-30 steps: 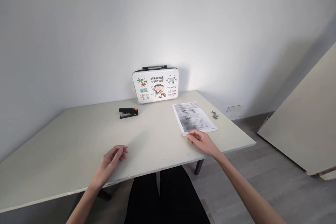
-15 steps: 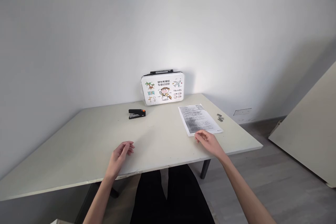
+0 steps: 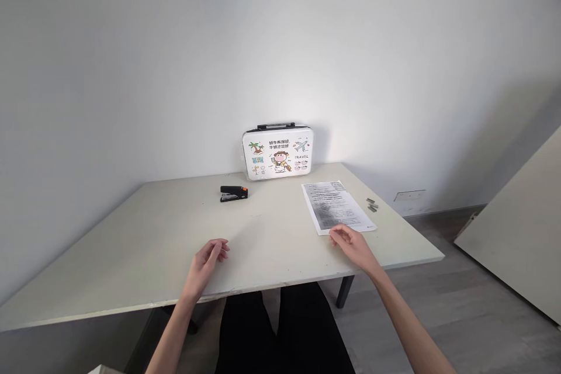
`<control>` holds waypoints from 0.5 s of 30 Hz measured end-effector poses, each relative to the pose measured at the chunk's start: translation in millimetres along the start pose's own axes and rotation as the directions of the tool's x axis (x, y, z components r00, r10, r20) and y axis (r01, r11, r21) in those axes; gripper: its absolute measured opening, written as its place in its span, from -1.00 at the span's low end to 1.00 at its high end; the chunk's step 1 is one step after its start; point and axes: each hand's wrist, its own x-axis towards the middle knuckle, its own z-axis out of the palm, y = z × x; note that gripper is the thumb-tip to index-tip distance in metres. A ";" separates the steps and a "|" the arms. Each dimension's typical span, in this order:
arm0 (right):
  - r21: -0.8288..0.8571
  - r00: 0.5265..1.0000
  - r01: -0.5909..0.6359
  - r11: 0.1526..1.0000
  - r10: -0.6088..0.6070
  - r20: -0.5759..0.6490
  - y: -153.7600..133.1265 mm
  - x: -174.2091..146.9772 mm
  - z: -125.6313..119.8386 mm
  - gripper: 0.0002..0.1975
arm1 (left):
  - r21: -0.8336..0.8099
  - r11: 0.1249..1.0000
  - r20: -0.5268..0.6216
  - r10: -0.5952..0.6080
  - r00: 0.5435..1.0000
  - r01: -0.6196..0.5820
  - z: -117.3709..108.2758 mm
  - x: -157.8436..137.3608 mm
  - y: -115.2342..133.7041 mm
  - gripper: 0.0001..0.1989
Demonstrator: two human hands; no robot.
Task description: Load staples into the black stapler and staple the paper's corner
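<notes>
The left hand and right hand are holding nothing visible, fingers loosely half-curled. The stapler is lying beyond the nearer left hand, long axis running crosswise; the paper is lying beyond the right (contact unclear).

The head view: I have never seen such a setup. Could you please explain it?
There is no machine: a person wears a camera on the head, looking forward and down at their bare left hand and right hand. On the pale, flat table lie a black stapler with an orange patch, a white sheet of printed paper, and several small grey strips. A white, rounded rectangular case with a black handle stands at the back, by the wall. Neither hand visibly holds anything; the right is nearest the sheet; whether they touch, I cannot tell.
</notes>
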 end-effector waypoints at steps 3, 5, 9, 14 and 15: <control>-0.012 1.000 -0.005 1.000 0.005 0.002 2.9 1.2 -0.2 -0.52 | -0.004 1.000 -0.003 0.003 1.000 -0.003 -0.1 -0.4 0.9 -0.49; -0.020 1.000 -0.011 1.000 0.011 -0.001 4.4 1.6 -0.3 -0.50 | -0.004 1.000 -0.006 0.003 1.000 -0.003 0.3 -0.7 3.0 -0.49; -0.022 1.000 -0.014 1.000 0.014 -0.002 4.9 1.6 0.8 -0.50 | 0.011 1.000 -0.009 0.000 1.000 0.000 0.3 -1.1 7.5 -0.46; 0.004 1.000 -0.009 1.000 0.009 -0.016 -1.0 -0.1 3.9 -0.52 | 0.023 1.000 -0.012 -0.002 1.000 0.002 -2.3 -2.0 6.8 -0.46; 0.008 1.000 -0.006 1.000 0.006 -0.016 -2.4 -0.4 4.4 -0.52 | 0.028 1.000 -0.008 0.000 1.000 0.000 -3.0 -2.3 6.0 -0.46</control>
